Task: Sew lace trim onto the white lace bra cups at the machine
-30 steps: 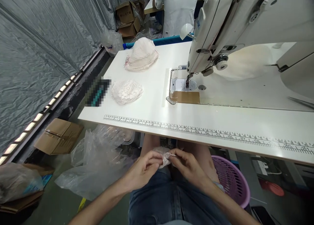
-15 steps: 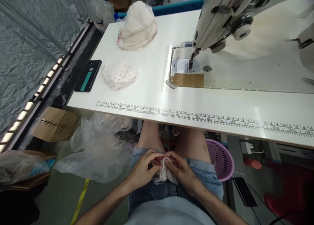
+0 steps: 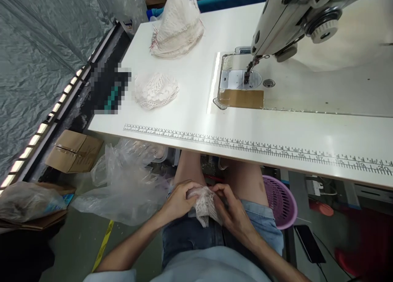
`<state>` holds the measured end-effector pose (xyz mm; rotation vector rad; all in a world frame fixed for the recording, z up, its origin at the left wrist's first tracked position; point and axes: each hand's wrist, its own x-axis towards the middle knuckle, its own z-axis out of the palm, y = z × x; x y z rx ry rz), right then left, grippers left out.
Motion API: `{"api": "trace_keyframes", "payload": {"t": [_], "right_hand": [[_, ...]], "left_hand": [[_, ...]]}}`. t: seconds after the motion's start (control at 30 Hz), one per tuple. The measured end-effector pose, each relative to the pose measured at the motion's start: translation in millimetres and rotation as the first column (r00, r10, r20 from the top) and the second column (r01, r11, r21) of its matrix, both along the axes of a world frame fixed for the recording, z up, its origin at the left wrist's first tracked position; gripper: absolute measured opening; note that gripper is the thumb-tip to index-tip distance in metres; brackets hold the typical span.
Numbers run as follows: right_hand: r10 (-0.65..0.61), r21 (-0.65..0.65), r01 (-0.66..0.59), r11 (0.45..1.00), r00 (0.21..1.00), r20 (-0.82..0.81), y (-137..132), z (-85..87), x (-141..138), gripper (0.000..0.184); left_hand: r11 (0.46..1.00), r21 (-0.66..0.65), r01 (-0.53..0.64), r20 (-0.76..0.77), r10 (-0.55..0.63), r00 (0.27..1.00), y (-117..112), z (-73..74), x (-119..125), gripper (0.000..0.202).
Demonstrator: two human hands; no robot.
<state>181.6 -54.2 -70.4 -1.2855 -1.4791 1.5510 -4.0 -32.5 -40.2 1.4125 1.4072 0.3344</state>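
Note:
Over my lap, a small piece of white lace fabric (image 3: 205, 206) hangs between my two hands. My left hand (image 3: 181, 200) grips its left side, thumb over the cloth. My right hand (image 3: 231, 208) has its fingers bent around the right side, with part of the lace hidden behind them. On the table above lies another flat white lace piece (image 3: 156, 90). Behind that sits a pile of cream, cap-shaped fabric pieces (image 3: 178, 28) with frayed, reddish threads at the left edge.
A sewing machine (image 3: 276, 32) stands on the white table (image 3: 190, 122), whose front edge carries a printed ruler. Below are a purple basket (image 3: 280, 202), a phone (image 3: 309, 244) with a cable, clear plastic bags (image 3: 123, 192) and a cardboard box (image 3: 74, 151).
The lace piece in my hands has been spread wider and shows more of its surface. My fingers have shifted along it. The view has moved slightly.

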Motion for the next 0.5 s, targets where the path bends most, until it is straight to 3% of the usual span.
{"api": "trace_keyframes", "payload": {"t": [0.07, 0.17, 0.27, 0.37, 0.5], "right_hand": [[-0.079, 0.318, 0.019, 0.948, 0.981, 0.177, 3.3, 7.5, 2.3, 0.014], [-0.162, 0.535, -0.017, 0.844, 0.945, 0.285, 7.7, 16.8, -5.5, 0.027], [-0.221, 0.587, -0.025, 0.809, 0.912, 0.344, 16.8, 19.4, -17.4, 0.032], [-0.244, 0.569, 0.023, 0.822, 0.917, 0.316, 31.3, 21.6, -16.2, 0.009], [-0.026, 0.486, -0.084, 0.870, 0.976, 0.216, 48.1, 32.1, 5.6, 0.013]], "left_hand": [[0.996, 0.092, -0.013, -0.080, 0.021, 0.997, 9.6, 7.5, 1.6, 0.013], [0.969, 0.245, -0.013, -0.152, 0.051, 0.987, 21.3, 23.9, 9.2, 0.010], [0.945, 0.326, -0.020, -0.140, 0.069, 0.988, 29.1, 39.6, 16.5, 0.009], [0.942, 0.335, -0.002, -0.147, 0.054, 0.988, 34.5, 48.2, 15.7, 0.011], [0.983, 0.180, 0.039, -0.071, -0.027, 0.997, 37.9, 45.7, 6.5, 0.013]]}}
